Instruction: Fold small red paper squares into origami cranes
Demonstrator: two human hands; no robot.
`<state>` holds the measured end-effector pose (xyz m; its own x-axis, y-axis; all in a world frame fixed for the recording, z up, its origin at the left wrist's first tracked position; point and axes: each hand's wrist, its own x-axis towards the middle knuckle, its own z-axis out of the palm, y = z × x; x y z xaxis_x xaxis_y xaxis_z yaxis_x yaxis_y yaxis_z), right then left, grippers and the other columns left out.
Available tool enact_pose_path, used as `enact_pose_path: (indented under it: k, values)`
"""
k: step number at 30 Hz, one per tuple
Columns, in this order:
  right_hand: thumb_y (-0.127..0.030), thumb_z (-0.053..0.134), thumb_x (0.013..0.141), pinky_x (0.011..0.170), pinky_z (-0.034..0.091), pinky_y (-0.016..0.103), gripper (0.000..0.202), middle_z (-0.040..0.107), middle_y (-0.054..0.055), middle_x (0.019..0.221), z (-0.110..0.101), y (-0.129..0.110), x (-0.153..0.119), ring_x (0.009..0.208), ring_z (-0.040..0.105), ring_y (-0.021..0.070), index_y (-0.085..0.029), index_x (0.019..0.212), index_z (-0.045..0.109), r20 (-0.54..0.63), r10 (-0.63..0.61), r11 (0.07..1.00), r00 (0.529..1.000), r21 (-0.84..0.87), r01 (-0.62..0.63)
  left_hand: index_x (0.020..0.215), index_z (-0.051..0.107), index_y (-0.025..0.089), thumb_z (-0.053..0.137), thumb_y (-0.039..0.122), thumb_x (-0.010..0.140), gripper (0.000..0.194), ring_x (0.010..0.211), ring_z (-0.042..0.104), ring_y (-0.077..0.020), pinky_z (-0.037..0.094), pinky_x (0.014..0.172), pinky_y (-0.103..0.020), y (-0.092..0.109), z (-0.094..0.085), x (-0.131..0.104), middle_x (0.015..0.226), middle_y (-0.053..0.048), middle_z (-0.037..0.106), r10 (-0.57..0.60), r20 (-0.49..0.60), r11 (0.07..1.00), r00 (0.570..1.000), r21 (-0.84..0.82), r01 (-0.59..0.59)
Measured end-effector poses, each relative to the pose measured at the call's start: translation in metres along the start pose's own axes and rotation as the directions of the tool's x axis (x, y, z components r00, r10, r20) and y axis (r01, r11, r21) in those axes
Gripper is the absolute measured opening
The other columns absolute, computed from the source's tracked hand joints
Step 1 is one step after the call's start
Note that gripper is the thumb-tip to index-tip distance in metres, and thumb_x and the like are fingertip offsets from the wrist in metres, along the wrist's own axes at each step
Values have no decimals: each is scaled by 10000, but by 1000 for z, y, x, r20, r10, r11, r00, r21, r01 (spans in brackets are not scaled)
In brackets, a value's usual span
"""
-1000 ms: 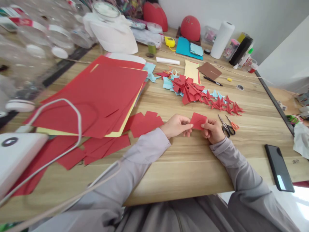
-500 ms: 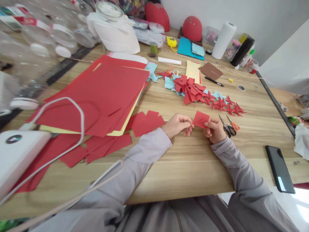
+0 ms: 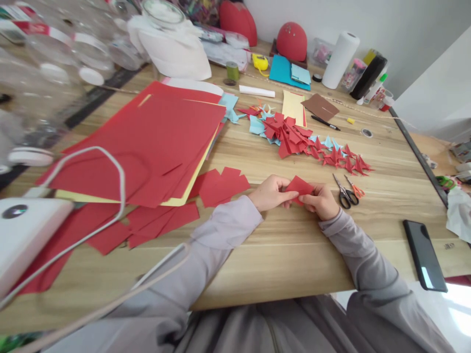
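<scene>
Between my two hands is a small piece of red paper (image 3: 300,184), held just above the wooden table (image 3: 279,264). My left hand (image 3: 273,192) pinches its left edge, thumb on top. At its lower right edge, my right hand (image 3: 321,200) grips it with thumb and fingers. Fingertips hide part of the paper's outline. Beyond the hands lies a heap of folded red paper pieces (image 3: 289,135), mixed with light blue ones (image 3: 257,126). Cut red paper pieces (image 3: 224,187) rest to the left of my left hand.
Large red sheets (image 3: 147,142) are stacked at the left, near a white device with a cable (image 3: 33,235). Black-handled scissors (image 3: 348,197) and orange-handled scissors (image 3: 357,190) lie right of my right hand. A phone (image 3: 423,255) sits at the right edge. Plastic bottles (image 3: 88,54) crowd the far left.
My left hand has come up to the red paper and now grips it too. The paper has turned and tilted between both hands, and my right hand has shifted slightly.
</scene>
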<state>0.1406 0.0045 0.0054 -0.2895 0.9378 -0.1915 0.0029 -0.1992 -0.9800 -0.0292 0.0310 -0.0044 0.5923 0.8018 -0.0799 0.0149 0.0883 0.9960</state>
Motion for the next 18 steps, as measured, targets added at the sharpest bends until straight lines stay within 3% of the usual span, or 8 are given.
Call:
enact_pose_path:
  k: [14,18]
  values:
    - [-273,643,640,286,252,169,147,536,-41,349,-13,3,-1,256,368,54,-143,602,586,83,30,999,996,-32,-28,607,631,89,666,231,664,158,383,507,-81,388,413,-191,11,-3,-5,445,-13,585,-15,-20,997,1000,-72,14]
    - [-289,659,609,296,307,175,157,574,-23,377,-13,1,-1,278,429,74,-145,621,598,77,54,997,996,48,-58,573,615,95,662,233,662,170,370,500,-82,383,404,-193,10,-3,-5,425,-10,575,-11,-58,996,998,-88,6]
